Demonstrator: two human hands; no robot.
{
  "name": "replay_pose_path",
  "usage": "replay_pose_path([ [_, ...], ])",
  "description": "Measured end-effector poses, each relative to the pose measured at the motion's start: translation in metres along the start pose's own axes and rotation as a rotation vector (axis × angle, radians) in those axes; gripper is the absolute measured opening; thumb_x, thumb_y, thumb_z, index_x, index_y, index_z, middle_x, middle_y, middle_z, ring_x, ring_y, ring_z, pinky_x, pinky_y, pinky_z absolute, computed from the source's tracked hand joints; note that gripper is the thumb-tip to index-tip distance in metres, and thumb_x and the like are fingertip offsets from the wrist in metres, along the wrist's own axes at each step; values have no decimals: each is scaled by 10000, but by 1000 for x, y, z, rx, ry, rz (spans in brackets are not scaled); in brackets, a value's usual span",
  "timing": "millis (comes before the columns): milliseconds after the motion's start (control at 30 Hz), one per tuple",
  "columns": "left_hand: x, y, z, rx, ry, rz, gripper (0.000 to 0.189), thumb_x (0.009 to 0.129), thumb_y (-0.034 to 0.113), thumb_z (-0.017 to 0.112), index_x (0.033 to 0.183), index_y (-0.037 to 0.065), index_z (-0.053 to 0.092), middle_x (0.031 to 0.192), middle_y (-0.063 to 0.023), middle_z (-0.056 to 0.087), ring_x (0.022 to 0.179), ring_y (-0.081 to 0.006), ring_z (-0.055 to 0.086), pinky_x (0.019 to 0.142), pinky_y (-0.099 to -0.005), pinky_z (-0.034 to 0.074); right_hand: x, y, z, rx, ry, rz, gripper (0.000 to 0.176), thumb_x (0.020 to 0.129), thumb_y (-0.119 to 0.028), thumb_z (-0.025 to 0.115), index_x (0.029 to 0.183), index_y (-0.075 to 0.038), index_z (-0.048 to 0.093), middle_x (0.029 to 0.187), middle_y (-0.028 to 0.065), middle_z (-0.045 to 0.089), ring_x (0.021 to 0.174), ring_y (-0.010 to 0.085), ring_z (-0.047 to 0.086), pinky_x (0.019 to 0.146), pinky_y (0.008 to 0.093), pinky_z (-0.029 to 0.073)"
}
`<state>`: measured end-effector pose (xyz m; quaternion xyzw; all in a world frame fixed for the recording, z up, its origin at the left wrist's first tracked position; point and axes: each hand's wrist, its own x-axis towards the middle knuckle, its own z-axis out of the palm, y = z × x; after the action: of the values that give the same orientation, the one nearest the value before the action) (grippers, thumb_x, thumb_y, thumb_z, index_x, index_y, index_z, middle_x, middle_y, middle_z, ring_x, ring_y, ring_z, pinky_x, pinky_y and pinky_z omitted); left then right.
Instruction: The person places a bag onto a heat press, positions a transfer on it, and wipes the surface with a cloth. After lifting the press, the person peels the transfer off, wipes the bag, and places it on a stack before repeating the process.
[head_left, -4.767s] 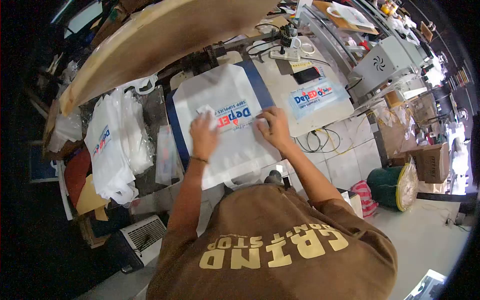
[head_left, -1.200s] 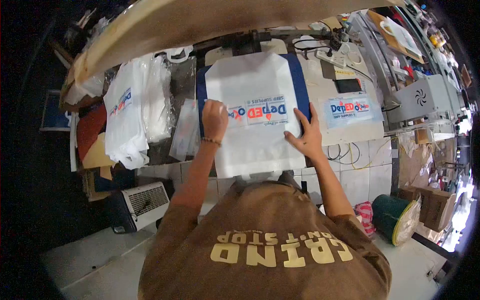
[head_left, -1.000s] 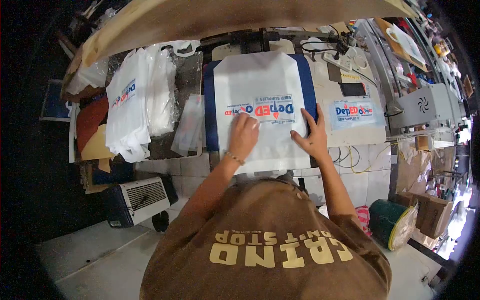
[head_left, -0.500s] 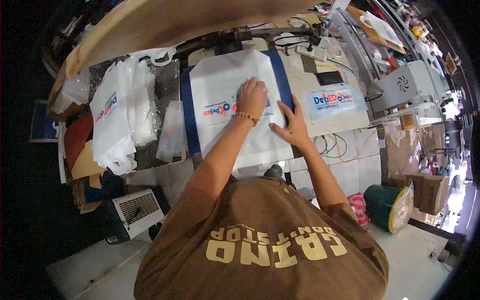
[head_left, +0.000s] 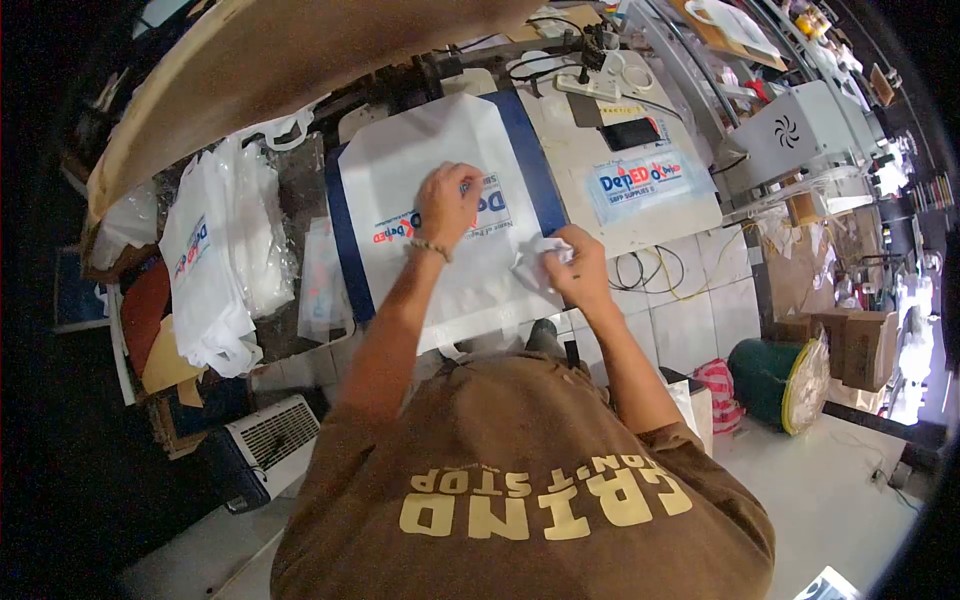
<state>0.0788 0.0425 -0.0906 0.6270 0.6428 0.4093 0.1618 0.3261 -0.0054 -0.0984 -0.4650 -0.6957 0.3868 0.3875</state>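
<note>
A flat white fabric bag (head_left: 480,265) lies on a blue rectangular pad (head_left: 537,165), between a pile of white handled bags (head_left: 205,265) at left and a light-blue rectangular plastic sheet (head_left: 650,185) at right.

Shirt (head_left: 530,430) reads "GRIND DON'T STOP" — film (head_left: 600,210) "DepED", "SBFP SUPPLIES" — bag (head_left: 420,140) "DepED".

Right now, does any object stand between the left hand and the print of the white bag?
Nothing visible does: the left hand is over the print of the white bag, covering part of it. What lies under that hand is hidden. The right hand, pinching crumpled white material, is off to the side.
</note>
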Motion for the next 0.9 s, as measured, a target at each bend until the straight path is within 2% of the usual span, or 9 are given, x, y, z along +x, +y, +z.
replay_pose_path([
  [33, 9, -9, -1, 73, -38, 108, 187, 877, 122, 709, 1038, 29, 721, 998, -125, 712, 931, -289, 690, 855, -373, 538, 0, -6, 5, -222, 109, -149, 284, 794, -281, 741, 821, -8, 667, 838, 171, 622, 821, 369, 606, 726, 444, 491],
  [100, 23, -17, 2, 119, -119, 266, 276, 833, 99, 725, 1105, 53, 732, 1069, -117, 668, 1029, -312, 634, 929, -402, 503, 0, -1, 11, -328, 109, -176, 286, 789, -293, 753, 798, -23, 660, 812, 158, 591, 807, 360, 590, 705, 453, 478],
  [133, 27, -20, 4, 117, -123, 268, 276, 833, 99, 725, 1105, 53, 732, 1069, -117, 668, 1029, -312, 634, 929, -402, 503, -1, 3, 14, -430, 106, -205, 291, 784, -306, 765, 775, -38, 654, 785, 146, 560, 792, 352, 575, 684, 463, 464],
  [200, 33, -19, 4, 178, -174, 368, 244, 832, 105, 703, 1070, 93, 753, 1045, -85, 646, 1029, -292, 608, 902, -428, 500, 0, 8, 15, -431, 131, -237, 313, 774, -333, 785, 753, -54, 646, 776, 135, 533, 780, 343, 557, 661, 461, 446],
  [300, 35, -17, 4, 235, -224, 374, 242, 831, 109, 706, 1067, 111, 759, 1036, -69, 628, 1029, -284, 600, 903, -430, 490, -2, 11, 15, -446, 100, -189, 282, 783, -311, 776, 759, -60, 650, 797, 139, 545, 785, 347, 561, 668, 461, 451],
  [400, 39, -20, 4, 248, -272, 384, 228, 837, 114, 706, 1057, 126, 764, 1034, -61, 629, 1034, -273, 604, 882, -434, 483, -4, 13, 19, -446, 161, -234, 251, 786, -280, 774, 758, -64, 650, 818, 140, 551, 790, 346, 564, 672, 461, 451],
  [900, 44, -12, 3, 270, -290, 476, 118, 873, 117, 683, 966, 124, 757, 964, -34, 632, 976, -240, 623, 832, -410, 453, -8, 16, 23, -422, 222, -278, 234, 777, -226, 786, 777, -71, 612, 827, 131, 531, 798, 337, 547, 675, 454, 429],
])
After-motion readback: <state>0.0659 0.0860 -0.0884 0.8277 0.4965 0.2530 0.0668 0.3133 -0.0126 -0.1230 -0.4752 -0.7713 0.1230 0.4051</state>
